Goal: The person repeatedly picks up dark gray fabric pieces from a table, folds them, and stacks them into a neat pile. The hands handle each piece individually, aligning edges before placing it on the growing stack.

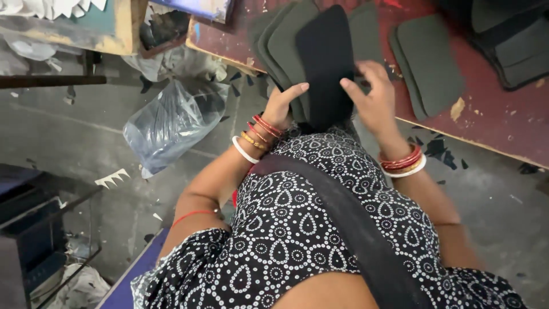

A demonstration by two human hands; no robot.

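Note:
A stack of flat rounded pads stands on edge against my body, with a black pad (323,57) in front and several dark grey-green pads (284,43) fanned behind it. My left hand (284,105) grips the stack's lower left edge, thumb stretched over the black pad. On the right side of the black pad, the fingers of my right hand (374,98) are bent on its edge. Both wrists carry red, gold and white bangles.
A worn red table (503,123) lies ahead with more grey-green pads (429,60) and dark pieces (514,40) at its far right. A clear plastic bag (171,123) sits on the grey floor to the left. Dark furniture (34,223) stands at lower left.

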